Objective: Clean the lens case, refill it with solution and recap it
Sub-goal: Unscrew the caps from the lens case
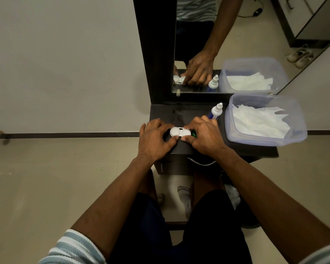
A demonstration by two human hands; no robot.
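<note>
Both hands clamp the lens case on the dark shelf.

The left hand (pixel 153 139) curls in from 9 o'clock, thumb and fingers pinching the left cup of the lens case (pixel 180 132); the right hand (pixel 205 134) curls in from 3 o'clock, thumb pressed at the right cup's near edge, with something green just beneath its fingers. The case is white, two round cups joined side by side, its long axis running 9 to 3 o'clock. The solution bottle (pixel 216 111) stands at 1 o'clock, nozzle up, beside a clear tub (pixel 265 119) of white tissues.
</note>
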